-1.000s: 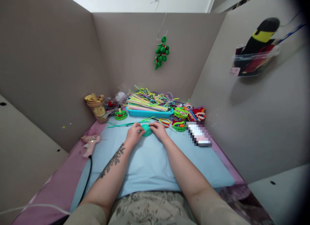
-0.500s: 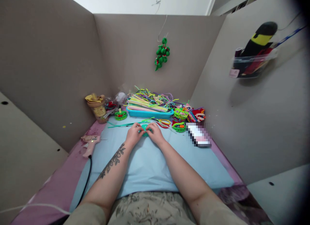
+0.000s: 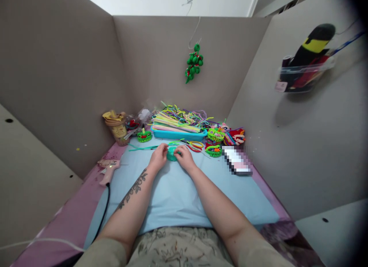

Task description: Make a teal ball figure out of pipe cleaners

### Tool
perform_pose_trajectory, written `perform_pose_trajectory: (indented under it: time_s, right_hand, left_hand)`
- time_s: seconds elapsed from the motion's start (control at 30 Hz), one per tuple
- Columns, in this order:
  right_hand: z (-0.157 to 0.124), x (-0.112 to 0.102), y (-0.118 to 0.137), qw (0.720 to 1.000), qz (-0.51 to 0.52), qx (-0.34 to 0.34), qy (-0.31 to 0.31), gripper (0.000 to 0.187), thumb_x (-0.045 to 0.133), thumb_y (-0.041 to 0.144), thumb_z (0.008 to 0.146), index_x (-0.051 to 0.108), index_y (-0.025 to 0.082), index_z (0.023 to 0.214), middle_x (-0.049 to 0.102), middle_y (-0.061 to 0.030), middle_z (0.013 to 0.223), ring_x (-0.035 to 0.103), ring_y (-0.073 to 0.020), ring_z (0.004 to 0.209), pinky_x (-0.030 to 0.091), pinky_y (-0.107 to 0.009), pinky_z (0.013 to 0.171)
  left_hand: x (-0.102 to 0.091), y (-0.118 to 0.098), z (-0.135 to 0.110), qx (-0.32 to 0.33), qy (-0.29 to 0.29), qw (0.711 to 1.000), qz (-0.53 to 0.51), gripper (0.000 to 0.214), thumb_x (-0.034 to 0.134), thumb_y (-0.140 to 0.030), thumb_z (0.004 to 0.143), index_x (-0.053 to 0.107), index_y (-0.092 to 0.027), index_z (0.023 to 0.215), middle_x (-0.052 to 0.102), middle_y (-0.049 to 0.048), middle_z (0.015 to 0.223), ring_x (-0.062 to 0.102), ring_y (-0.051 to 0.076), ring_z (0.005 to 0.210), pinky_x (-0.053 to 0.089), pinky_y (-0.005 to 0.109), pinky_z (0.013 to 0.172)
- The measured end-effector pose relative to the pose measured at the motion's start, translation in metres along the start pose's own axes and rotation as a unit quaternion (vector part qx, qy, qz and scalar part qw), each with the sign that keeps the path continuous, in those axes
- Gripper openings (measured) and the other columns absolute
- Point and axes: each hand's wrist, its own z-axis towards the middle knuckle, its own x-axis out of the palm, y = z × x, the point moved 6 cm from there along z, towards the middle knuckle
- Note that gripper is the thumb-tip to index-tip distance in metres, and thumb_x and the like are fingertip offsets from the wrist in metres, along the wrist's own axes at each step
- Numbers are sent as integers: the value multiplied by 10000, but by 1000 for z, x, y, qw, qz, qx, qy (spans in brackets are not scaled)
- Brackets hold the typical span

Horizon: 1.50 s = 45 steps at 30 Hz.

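Note:
A small teal pipe-cleaner coil [image 3: 171, 154] rests on the light blue mat [image 3: 178, 198], pinched from both sides. My left hand [image 3: 159, 156] grips its left edge with curled fingers, and my right hand [image 3: 184, 156] closes on its right edge. A long teal pipe cleaner [image 3: 143, 148] trails from the coil to the left. Just beyond the hands sits a blue tray [image 3: 178, 133] heaped with coloured pipe cleaners.
A pink glue gun [image 3: 108, 169] with a black cord lies at the left. A tan cup [image 3: 115, 126] and green woven rings [image 3: 213, 149] stand at the back. A pixelated flat object [image 3: 237, 160] lies right. Grey partition walls enclose the desk; a green ornament [image 3: 193, 64] hangs above.
Both hands have shifted slightly closer together over the teal coil, covering more of it. Nothing else on the desk has moved.

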Motion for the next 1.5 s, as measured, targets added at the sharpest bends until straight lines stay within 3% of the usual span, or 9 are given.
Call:
perform_pose_trajectory:
  time_s: [0.27,0.57,0.8,1.1,1.37,1.5]
  right_hand:
    - [-1,0,-2,1000,7,4,-6,97,571,151,733,644,213,746,562,-41,874,527,-202,906,432,-365,858]
    - [0,1,-3,1000,5,7,-3,92,573,152,731,642,212,745,562,-41,876,528,-202,904,434,-363,851]
    - [0,1,-3,1000,6,5,-6,86,574,158,734,642,211,742,562,-41,870,531,-202,897,434,-362,847]
    - [0,1,-1,1000,11,9,-4,92,571,153,731,637,216,736,561,-39,867,533,-198,896,437,-365,849]
    - [0,2,-2,1000,9,11,0,98,568,149,728,640,215,734,560,-42,873,532,-202,901,433,-371,854]
    - [1,2,-2,1000,12,16,-3,96,568,150,726,639,214,732,562,-39,863,530,-198,895,429,-370,857]
  left_hand:
    - [-1,-4,3,41,3,999,17,212,410,-42,742,580,-167,763,574,43,800,536,167,834,447,301,793]
    - [3,7,3,26,0,999,24,309,405,30,656,643,-156,716,601,45,813,567,159,819,462,306,814]
    - [2,3,2,37,4,999,19,320,404,37,641,653,-163,651,616,49,878,584,161,869,462,308,838]
    - [-3,3,3,11,-18,999,25,252,426,-20,699,634,-161,725,633,32,754,574,162,774,468,306,771]
    - [4,1,2,41,9,999,11,323,405,-10,700,678,-169,771,634,63,935,592,167,885,479,315,834]
    - [0,-3,1,32,-6,999,2,443,401,-31,728,601,-167,1099,621,69,1032,570,176,971,461,323,879]
